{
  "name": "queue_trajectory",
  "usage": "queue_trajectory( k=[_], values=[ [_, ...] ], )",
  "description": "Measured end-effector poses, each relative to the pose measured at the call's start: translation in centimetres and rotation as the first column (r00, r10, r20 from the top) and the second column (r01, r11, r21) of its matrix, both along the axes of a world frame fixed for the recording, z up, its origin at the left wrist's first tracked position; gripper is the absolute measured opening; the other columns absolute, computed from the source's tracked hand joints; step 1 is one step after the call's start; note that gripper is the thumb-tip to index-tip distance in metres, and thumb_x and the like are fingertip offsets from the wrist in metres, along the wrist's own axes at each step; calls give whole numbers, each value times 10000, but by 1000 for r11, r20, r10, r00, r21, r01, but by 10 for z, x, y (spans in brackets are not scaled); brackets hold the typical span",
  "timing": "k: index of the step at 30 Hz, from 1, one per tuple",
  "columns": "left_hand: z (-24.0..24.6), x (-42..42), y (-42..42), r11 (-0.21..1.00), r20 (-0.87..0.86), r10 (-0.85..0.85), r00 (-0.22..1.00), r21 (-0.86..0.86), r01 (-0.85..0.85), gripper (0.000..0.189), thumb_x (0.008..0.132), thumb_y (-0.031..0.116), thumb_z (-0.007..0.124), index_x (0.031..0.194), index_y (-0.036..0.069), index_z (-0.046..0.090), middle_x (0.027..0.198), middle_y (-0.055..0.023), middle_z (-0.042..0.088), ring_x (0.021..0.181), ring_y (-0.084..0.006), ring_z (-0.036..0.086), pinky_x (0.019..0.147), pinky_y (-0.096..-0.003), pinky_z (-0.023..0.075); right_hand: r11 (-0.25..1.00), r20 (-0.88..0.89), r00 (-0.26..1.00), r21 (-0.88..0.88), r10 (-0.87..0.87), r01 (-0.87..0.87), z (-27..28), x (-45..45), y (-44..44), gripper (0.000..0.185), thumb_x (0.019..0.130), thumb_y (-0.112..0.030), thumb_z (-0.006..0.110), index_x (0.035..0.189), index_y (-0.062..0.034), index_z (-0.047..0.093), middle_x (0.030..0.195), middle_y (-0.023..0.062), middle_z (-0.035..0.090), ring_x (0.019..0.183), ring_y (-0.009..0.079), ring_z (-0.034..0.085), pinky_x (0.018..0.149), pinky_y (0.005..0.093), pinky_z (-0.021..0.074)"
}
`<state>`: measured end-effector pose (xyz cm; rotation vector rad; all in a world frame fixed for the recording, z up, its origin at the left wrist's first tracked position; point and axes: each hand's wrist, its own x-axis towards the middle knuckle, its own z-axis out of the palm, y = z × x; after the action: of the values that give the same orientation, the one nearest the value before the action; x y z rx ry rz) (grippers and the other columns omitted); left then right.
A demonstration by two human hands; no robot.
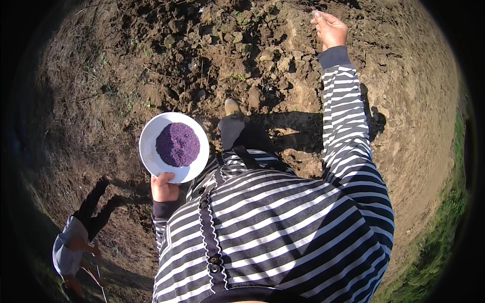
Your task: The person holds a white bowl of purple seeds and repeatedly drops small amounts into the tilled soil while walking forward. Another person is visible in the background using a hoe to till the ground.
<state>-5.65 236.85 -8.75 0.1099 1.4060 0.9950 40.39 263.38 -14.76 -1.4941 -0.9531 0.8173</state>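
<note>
My left hand (165, 188) grips the near rim of a white round bowl (147, 147), with the thumb over the edge. A heap of small purple grains (178, 144), which look like coated seed, lies inside the bowl. Bare white shows around the heap. My right hand (330, 28) is stretched far forward above the soil, its thumb and fingertips pinched together. Whether anything is between those fingers is too small to make out. Broken, cloddy soil (227, 57) spreads out before me.
One boot (232, 107) of mine stands on the clods. At the lower left a person (72, 246) bends over the ground with a long thin handle (100, 282). Smoother soil (413, 125) lies to the right, bordered by green grass (435, 246). Dry stubble (87, 125) covers the left.
</note>
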Motion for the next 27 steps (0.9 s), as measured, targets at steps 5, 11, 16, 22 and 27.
queue_trajectory(
  k=[5, 11, 16, 22, 27],
  values=[
    [1, 1, 4, 1000, 29, -7, 1000, 6, 6, 416, 637, -41, 465, 1047, 17, 499, 899, -80, 588, 698, -205, 577, 522, -273, 454, 997, -344, 938, -73, -32, 7, 17, 11, -16, 131, 802, -64, 613, 900, 22, 626, 704, 72, 604, 495, 44, 451, 396, 155, 321],
    [10, 17, 15, 1000, 33, -1, 999, 8, 1, 421, 631, -47, 459, 1043, 22, 506, 929, -80, 583, 725, -209, 576, 535, -278, 459, 976, -598, 795, -214, -96, -44, 3, -1, -74, 181, 838, -97, 569, 974, 20, 595, 727, 50, 569, 496, 47, 413, 388, 151, 302],
    [26, 36, 25, 999, 68, 36, 997, 20, -38, 483, 628, -55, 451, 1107, 1, 478, 1022, -115, 565, 881, -263, 572, 731, -359, 490, 949, -565, 812, -312, -148, -44, -1, -6, -79, 179, 832, -100, 580, 965, 18, 599, 697, 45, 571, 492, 44, 435, 386, 153, 310],
    [20, 32, 23, 998, 78, -38, 996, 54, 34, 526, 618, -51, 464, 1143, -11, 456, 1060, -114, 560, 951, -256, 555, 850, -376, 442, 975, -425, 895, -219, -136, 44, 9, 30, -17, 186, 834, -87, 573, 963, 45, 594, 784, 105, 629, 524, 70, 480, 422, 180, 372],
    [31, 36, 21, 999, 103, 21, 994, 41, -25, 524, 638, -38, 453, 1161, -16, 428, 1067, -136, 555, 951, -276, 561, 833, -395, 461, 979, -536, 826, -185, -177, 90, 7, 43, -15, 199, 835, -113, 580, 967, 36, 589, 757, 75, 603, 554, 73, 490, 438, 187, 386]
  ],
)
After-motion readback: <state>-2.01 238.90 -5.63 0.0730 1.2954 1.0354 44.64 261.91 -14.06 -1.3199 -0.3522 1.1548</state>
